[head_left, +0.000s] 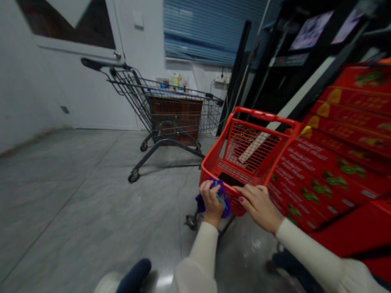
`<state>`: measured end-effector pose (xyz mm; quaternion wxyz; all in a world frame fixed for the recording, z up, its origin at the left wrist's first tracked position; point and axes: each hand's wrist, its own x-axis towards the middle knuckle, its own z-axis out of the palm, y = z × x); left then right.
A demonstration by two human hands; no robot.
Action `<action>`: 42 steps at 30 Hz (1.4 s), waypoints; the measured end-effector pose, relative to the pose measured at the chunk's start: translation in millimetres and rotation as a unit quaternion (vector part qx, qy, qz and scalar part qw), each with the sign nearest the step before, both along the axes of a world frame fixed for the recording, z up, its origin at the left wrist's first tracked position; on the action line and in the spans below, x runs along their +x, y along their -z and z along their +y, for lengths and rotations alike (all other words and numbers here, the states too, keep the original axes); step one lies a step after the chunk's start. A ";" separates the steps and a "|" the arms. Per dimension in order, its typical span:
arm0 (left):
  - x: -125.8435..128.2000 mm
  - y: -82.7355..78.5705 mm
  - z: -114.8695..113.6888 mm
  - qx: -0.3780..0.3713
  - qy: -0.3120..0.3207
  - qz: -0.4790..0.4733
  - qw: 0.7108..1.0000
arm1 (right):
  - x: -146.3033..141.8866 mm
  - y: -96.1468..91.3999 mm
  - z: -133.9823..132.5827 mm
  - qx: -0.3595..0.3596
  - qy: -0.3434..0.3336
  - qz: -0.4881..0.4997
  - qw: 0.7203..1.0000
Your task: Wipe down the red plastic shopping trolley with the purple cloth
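Observation:
A small red plastic shopping cart [248, 150] stands right in front of me on the grey floor. My left hand [211, 201] is closed round a purple cloth [222, 197] with a light blue cord, pressed against the cart's near left corner. My right hand [259, 204] rests on the cart's near rim, fingers curled over the edge. Both arms wear cream sleeves. The basket looks empty through its mesh.
A grey metal shopping cart [166, 108] stands farther back by the white wall, before a brown cabinet [175, 116]. Stacked red boxes [342, 155] fill the right side. Dark screens and a stand sit at upper right. My knee and a white shoe [106, 291] show below.

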<state>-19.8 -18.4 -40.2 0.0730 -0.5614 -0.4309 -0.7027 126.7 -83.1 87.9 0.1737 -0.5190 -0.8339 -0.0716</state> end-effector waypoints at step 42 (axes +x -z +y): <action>18.3 5.8 -26.7 -0.089 0.133 -0.032 0.987 | -19.3 -4.4 0.8 0.008 0.134 -0.004 0.991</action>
